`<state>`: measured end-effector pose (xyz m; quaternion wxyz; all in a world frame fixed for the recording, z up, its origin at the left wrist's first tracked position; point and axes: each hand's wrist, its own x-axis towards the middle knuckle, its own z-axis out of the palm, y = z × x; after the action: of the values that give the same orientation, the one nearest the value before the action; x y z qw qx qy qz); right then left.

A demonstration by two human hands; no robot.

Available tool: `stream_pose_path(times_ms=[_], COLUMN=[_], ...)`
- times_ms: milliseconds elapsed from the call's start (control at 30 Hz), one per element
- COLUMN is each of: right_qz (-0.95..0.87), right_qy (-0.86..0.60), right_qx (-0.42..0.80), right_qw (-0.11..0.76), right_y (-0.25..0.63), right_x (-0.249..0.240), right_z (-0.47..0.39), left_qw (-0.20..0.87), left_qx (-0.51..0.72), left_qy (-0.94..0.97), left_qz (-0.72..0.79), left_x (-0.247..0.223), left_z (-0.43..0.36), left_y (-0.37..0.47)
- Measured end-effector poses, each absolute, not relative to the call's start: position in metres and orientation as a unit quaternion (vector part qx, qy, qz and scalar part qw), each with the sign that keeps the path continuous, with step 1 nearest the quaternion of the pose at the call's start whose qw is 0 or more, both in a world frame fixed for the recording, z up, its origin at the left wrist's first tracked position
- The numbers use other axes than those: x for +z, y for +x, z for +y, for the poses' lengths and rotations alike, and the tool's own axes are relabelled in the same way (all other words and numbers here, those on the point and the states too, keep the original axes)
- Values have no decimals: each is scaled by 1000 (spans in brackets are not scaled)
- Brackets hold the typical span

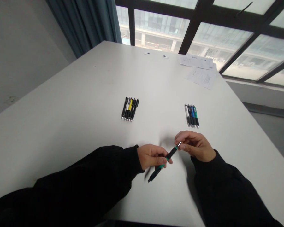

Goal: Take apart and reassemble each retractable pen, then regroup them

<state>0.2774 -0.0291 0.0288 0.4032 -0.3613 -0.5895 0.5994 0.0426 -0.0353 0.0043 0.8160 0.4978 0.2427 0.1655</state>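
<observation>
A black and green ballpoint pen [172,153] slants above the table, its silver tip up to the right. My left hand [153,156] pinches its barrel near the middle between thumb and fingers. At the tip end, my right hand [196,145] has thumb and fingertips closed on the silver cone. Beyond my left hand lies a row of several pens [130,108], mostly black, one with yellow and one with white. Past my right hand sits a second row of several pens [192,116] with white, black, blue and green barrels.
The white table [73,104] reaches to the windows. Papers [201,75] lie at its far right corner, and two small round fittings [165,57] sit along the far edge. A blue curtain [90,25] hangs at the back left, beside a grey wall.
</observation>
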Motion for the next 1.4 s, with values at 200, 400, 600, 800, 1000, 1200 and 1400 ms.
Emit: stream_pose_path(times_ms=[200, 400, 600, 800, 1000, 1200, 1400], right_qz=[-625, -651, -742, -763, -694, -743, -745], right_qy=[-369, -382, -392, -375, -393, -408, -435], right_qx=[580, 560, 467, 433, 524, 446, 441], right_qw=[369, 341, 279, 298, 298, 287, 248], right_y=[277, 276, 271, 270, 273, 273, 273], right_x=[28, 29, 37, 32, 34, 35, 34], right_z=[-29, -31, -30, -28, -30, -29, -30], left_qw=[820, 819, 804, 789, 788, 779, 791], left_qx=[157, 145, 132, 121, 128, 129, 127], left_qy=[491, 501, 522, 545, 542, 552, 531], left_qz=[249, 241, 250, 257, 264, 267, 276], left_x=[-1, -5, -3, -1, -1, 1, 0], left_z=[-34, -34, -35, -33, -32, -32, -32], left_y=[43, 43, 43, 43, 43, 44, 44])
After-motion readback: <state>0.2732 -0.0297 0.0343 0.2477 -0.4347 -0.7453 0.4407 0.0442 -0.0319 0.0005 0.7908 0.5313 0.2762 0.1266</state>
